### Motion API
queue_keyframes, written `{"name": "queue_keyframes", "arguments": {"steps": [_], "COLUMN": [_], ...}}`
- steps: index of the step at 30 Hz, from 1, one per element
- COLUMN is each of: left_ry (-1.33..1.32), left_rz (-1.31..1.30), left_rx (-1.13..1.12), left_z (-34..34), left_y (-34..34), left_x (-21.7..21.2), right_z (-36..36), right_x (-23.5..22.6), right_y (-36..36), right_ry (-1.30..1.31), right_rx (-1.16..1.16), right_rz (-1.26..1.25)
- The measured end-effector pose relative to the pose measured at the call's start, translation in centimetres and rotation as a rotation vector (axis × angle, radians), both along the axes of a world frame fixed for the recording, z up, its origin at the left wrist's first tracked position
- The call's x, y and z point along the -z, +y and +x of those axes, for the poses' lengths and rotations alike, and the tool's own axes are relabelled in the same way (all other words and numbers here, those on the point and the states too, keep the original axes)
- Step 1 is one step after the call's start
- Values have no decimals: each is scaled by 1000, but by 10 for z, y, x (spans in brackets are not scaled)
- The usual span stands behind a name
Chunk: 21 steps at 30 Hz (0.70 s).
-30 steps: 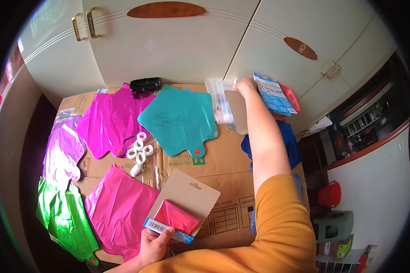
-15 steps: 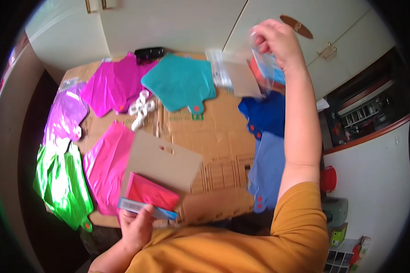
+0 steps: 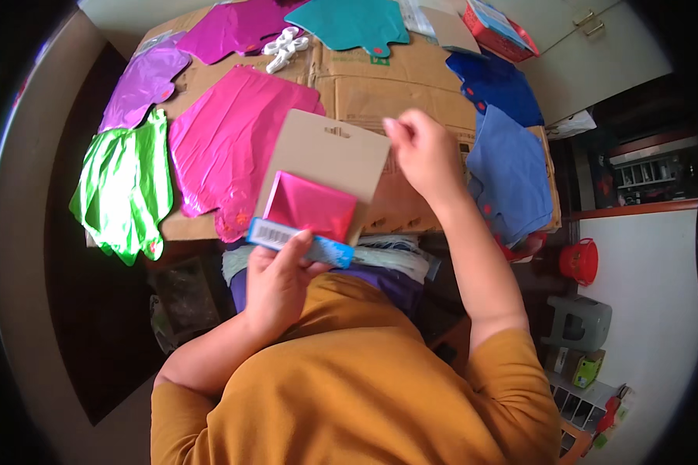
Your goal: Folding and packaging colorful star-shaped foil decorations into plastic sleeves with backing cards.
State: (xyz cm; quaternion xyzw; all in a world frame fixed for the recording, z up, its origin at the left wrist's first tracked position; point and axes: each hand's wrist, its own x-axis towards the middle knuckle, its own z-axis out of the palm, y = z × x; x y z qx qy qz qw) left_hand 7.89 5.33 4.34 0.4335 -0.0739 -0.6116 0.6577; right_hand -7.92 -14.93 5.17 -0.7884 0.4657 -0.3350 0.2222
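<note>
My left hand [image 3: 275, 291] grips the bottom of a grey-brown backing card [image 3: 326, 151] with a hang hole, thumb across its blue-and-white barcode strip [image 3: 333, 252]. On the card lies a folded shiny pink foil balloon [image 3: 310, 208]. Close to the card's upper right corner, my right hand [image 3: 426, 155] has its fingers curled in, and I see nothing in them. Beyond the card, a flat pink foil balloon [image 3: 221, 143] is spread on the cardboard [image 3: 399, 89].
More flat foil balloons surround the cardboard: green [image 3: 128, 186], lilac [image 3: 143, 85], magenta [image 3: 236, 31], teal [image 3: 357, 23], dark blue [image 3: 504, 89] and pale blue [image 3: 512, 167]. White ribbon rolls [image 3: 285, 49] sit among them. A red basket [image 3: 504, 39] stands far right; a red bucket [image 3: 579, 262] is lower.
My right hand has come down from the far right, where it held a clear plastic sleeve, to beside the card. My left hand still holds the card. The view has tilted downward.
</note>
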Motion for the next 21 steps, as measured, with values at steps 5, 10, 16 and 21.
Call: {"name": "queue_keyframes", "arguments": {"steps": [5,10,16,21], "left_ry": [194,95,-18,-1027], "left_rz": [121,152,57,-411], "left_rx": [130,287,512,695], "left_z": [-27,-39,-21,32], "left_y": [6,13,11,-24], "left_x": [13,43,28,-24], "right_z": [-55,-16,-36,-134], "right_x": [8,60,56,23], "right_y": [136,177,177,161], "right_ry": [-532,-849,-980,-794], "right_rx": [-122,54,146,-99], "right_rz": [1014,884,1011,1215]}}
